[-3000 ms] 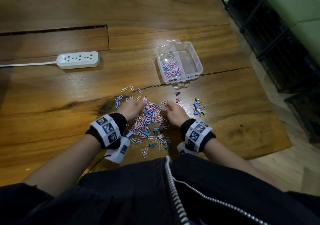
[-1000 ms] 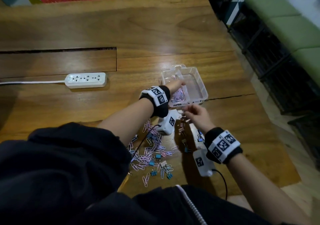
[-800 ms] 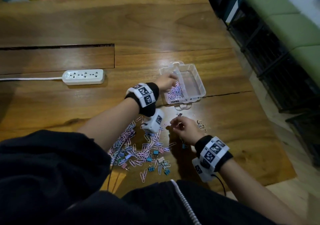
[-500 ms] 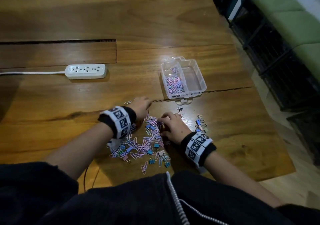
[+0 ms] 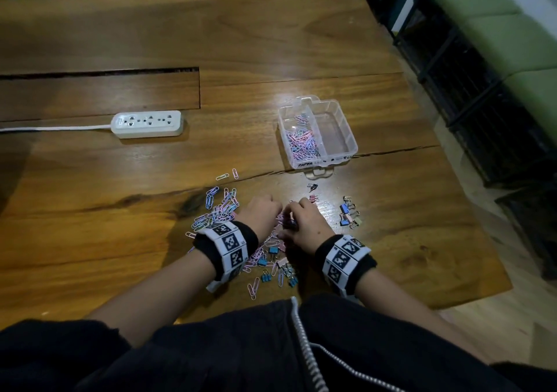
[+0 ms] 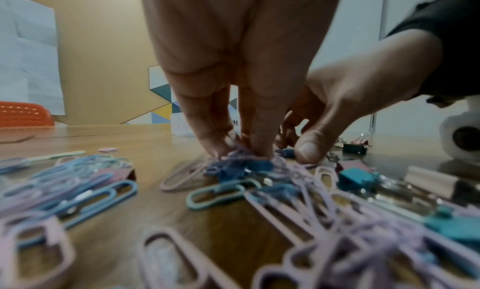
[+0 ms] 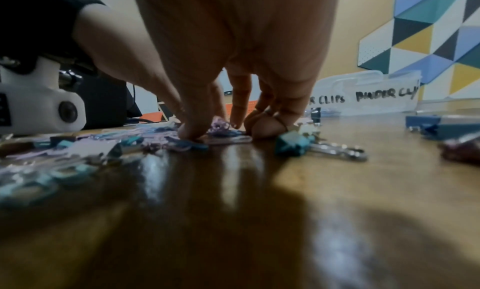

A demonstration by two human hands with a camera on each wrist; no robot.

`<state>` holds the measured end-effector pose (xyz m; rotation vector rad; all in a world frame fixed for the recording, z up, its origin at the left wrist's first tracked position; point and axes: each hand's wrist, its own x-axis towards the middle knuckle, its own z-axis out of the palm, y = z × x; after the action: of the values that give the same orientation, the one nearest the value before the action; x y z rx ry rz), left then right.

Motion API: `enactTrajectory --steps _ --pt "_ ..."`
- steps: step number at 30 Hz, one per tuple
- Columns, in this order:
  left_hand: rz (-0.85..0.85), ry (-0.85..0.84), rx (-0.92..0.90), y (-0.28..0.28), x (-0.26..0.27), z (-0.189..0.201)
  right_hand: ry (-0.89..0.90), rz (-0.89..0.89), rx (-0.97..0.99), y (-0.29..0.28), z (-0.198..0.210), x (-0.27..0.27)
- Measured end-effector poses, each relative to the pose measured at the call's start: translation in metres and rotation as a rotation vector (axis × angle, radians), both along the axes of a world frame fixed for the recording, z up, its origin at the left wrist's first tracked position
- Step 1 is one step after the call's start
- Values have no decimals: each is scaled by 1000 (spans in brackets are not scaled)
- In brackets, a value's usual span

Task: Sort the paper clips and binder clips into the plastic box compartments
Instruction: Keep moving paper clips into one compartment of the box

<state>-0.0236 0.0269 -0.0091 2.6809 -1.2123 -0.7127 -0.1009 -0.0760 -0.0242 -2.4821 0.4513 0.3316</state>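
At the bottom of the head view, dark sleeves and two wrists with black-and-white patterned bands lead to the hands at lower centre. Thin pink, lilac and blue wire paper clips (image 5: 223, 207) lie loose on the glossy, grained wooden surface (image 5: 90, 241), mixed with small boxy blue and pink binder clips (image 5: 272, 251) with steel handles. The left hand (image 5: 262, 212) stands fingertips-down in the heap, fingers (image 6: 257, 129) close together, bunching paper clips beneath them. Just beside it the right hand (image 5: 304, 222) has its fingers (image 7: 197, 117) curled narrow, pinching at lilac clips. More binder clips sit right of centre. Farther up, the clear plastic box (image 5: 351, 138) holds paper clips in its left compartment. A white power strip (image 5: 147, 124) lies at the left.
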Motion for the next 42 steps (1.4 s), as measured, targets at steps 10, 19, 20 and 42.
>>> enactTrajectory --steps 10,19,20,42 --pt "216 481 -107 8 19 6 60 53 -100 -7 6 0" --pt "574 1175 -350 18 36 14 -27 -369 447 -22 17 -7" --pt "623 1213 -397 17 35 12 -60 -425 580 -24 19 -8" --pt "-258 -7 63 -6 -2 -13 61 -300 407 -6 16 -29"
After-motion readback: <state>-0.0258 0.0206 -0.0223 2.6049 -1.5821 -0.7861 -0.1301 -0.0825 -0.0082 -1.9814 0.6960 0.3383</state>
